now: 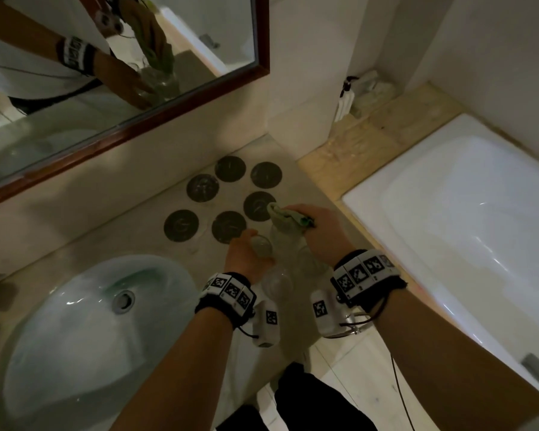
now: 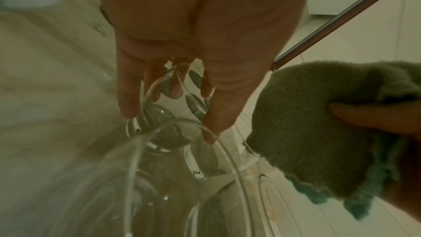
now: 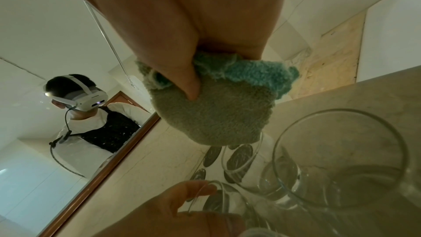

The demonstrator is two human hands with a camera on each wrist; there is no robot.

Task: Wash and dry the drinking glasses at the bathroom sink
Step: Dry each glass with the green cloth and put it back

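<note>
Gripping a glass (image 1: 260,246) round its wall, just right of the sink (image 1: 84,309), the left hand (image 1: 246,256) steadies it, while the right hand (image 1: 316,231) pinches a bunched cloth (image 1: 285,220) right over a second glass (image 3: 244,161), probably to dry inside it. More glasses (image 1: 277,281) crowd the counter (image 1: 122,231) near both wrists and could be knocked; six dark coasters (image 1: 181,226) lie beyond, farther from the sink, apparently waiting for dried ones.

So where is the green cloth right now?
The green cloth is bunched in the right hand, above the glasses on the counter, just in front of the dark round coasters and right of the sink.
</note>
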